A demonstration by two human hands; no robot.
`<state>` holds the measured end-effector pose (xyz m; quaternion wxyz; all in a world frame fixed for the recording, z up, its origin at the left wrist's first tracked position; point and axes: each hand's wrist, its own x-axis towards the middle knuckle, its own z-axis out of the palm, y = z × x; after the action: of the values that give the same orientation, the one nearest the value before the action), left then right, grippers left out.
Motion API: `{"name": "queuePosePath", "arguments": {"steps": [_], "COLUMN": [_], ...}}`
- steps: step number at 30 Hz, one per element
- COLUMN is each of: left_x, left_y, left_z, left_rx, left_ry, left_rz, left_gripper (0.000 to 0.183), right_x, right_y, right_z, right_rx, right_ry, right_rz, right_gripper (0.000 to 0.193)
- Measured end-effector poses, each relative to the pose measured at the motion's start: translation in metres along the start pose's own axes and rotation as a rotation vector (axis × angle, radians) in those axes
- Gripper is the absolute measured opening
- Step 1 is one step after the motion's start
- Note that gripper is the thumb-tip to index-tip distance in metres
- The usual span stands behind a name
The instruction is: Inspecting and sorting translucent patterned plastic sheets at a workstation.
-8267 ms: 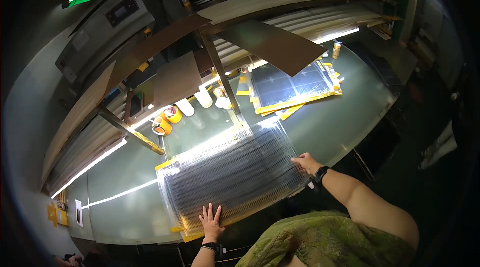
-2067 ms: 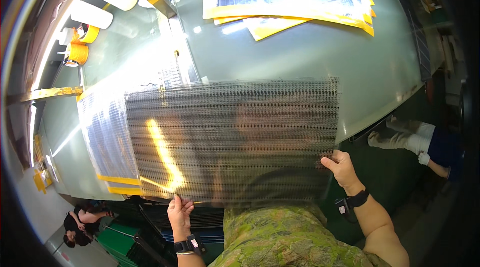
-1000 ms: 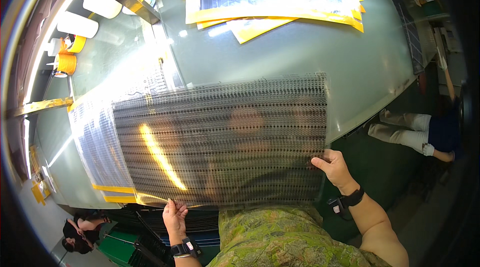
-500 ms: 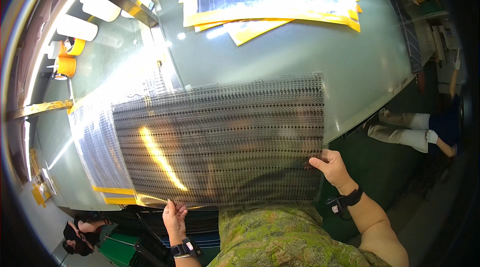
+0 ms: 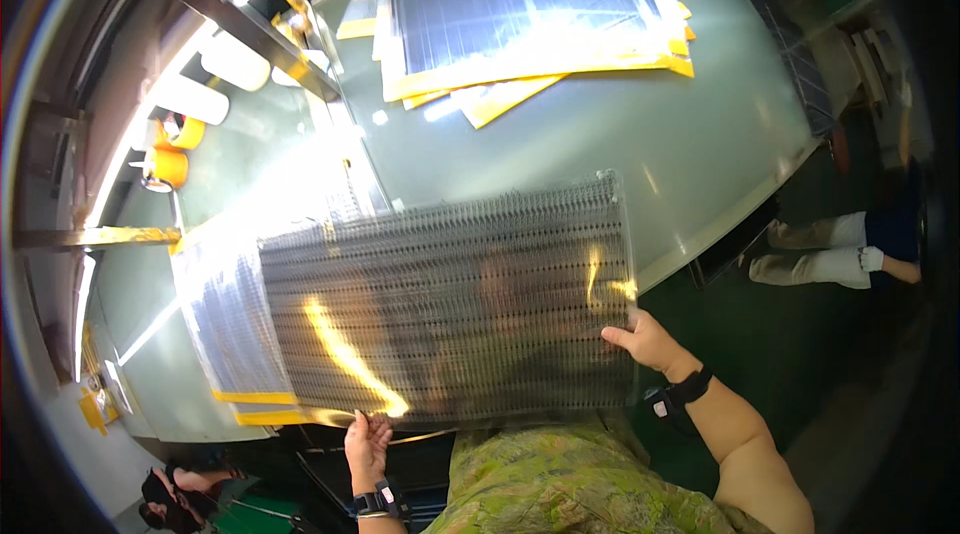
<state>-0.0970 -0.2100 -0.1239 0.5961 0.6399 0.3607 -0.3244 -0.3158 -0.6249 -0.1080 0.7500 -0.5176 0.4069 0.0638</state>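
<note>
In front of me is a large, dark, glossy sheet [image 5: 450, 309] with rows of small repeated marks; it looks thin and see-through at the rim. My right hand [image 5: 648, 342] grips its right edge, thumb on top and fingers underneath. At the near edge, left of my body, my left hand [image 5: 368, 446] pinches the sheet's border between thumb and fingertips. The dark sheet's left part overlaps a paler, shiny sheet [image 5: 225, 329] with a yellow strip along its near side. The pale sheet lies on the grey-green table [image 5: 560, 139].
Glossy, yellow-bordered panels [image 5: 480, 24] are stacked at the far side. White rolls [image 5: 235, 61] and orange tape rolls [image 5: 168, 166] stand at the left, near a metal frame bar [image 5: 225, 9]. Another person's legs [image 5: 815, 269] show at the right; another person [image 5: 170, 494] is at the lower left.
The view has tilted slightly, so the far panels sit lower in it. Both hands keep their hold on the dark sheet. A yellow reflection now shows near its right edge.
</note>
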Motion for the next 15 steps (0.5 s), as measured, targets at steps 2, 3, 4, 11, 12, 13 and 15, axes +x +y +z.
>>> {"name": "queuePosePath", "arguments": {"steps": [2,3,4,11,12,13,15], "left_x": [0.011,0.014,0.012,-0.013,-0.003,-0.008,0.057], "left_y": [-0.004,-0.003,0.000,0.029,0.030,0.036,0.031], "left_z": [-0.019,-0.024,-0.028,0.017,0.027,0.058,0.094], "left_rx": [-0.060,-0.074,-0.093,-0.298,-0.343,-0.352,-0.576], "left_ry": [-0.055,-0.056,-0.043,-0.566,-0.697,-0.630,-1.536], "left_rz": [-0.060,-0.115,-0.165,-0.287,-0.296,-0.293,-0.540], "left_gripper": [0.028,0.029,0.029,0.033,0.032,0.031,0.029], "right_x": [-0.014,-0.027,-0.046,-0.189,-0.214,-0.238,-0.276], "right_y": [0.006,-0.002,-0.042,0.009,0.015,0.028,0.055], "right_z": [0.007,0.016,0.031,-0.009,-0.011,-0.012,-0.003], "right_rx": [-0.013,-0.009,-0.212,-0.169,-0.066,-0.061,0.189], "right_ry": [0.009,0.058,0.091,0.505,0.576,0.601,0.850], "right_rz": [-0.063,-0.075,-0.078,-0.235,-0.186,-0.210,-0.211], "right_gripper": [0.030,0.025,0.021,0.022,0.022,0.022,0.022]}}
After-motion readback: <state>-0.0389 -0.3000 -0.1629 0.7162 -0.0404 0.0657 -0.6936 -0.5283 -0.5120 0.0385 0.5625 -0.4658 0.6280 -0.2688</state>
